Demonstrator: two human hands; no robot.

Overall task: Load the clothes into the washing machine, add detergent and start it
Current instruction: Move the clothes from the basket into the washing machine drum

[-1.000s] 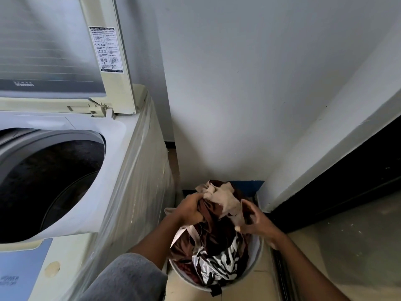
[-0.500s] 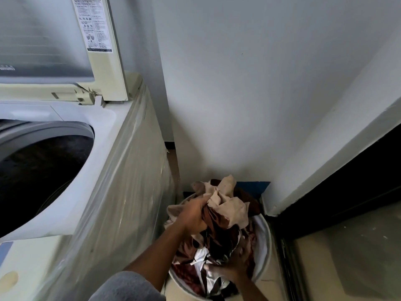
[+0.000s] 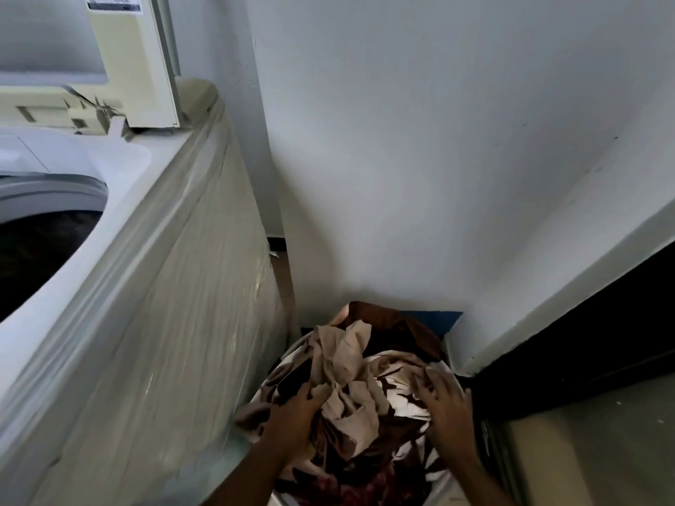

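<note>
A round white laundry basket (image 3: 292, 346) stands on the floor in the corner, heaped with clothes (image 3: 347, 363): a beige cloth on top, brown and white patterned pieces beneath. My left hand (image 3: 296, 410) grips the beige and brown cloth at the pile's left side. On the right side, my right hand (image 3: 443, 407) lies with fingers spread on the white patterned cloth near the rim. The top-loading washing machine (image 3: 175, 286), wrapped in plastic film, stands to the left. Its lid (image 3: 135, 60) is raised and its dark drum opening (image 3: 40, 257) shows.
White walls (image 3: 438, 158) close in the corner behind the basket. A dark sliding-door frame (image 3: 569, 352) runs along the right, with glass below it. A blue patch (image 3: 434, 319) shows on the floor behind the basket. The gap between machine and wall is narrow.
The view has dropped and swung right. My right hand moved from the pile's near side to its right side. My left hand has shifted lower on the pile, still gripping cloth.
</note>
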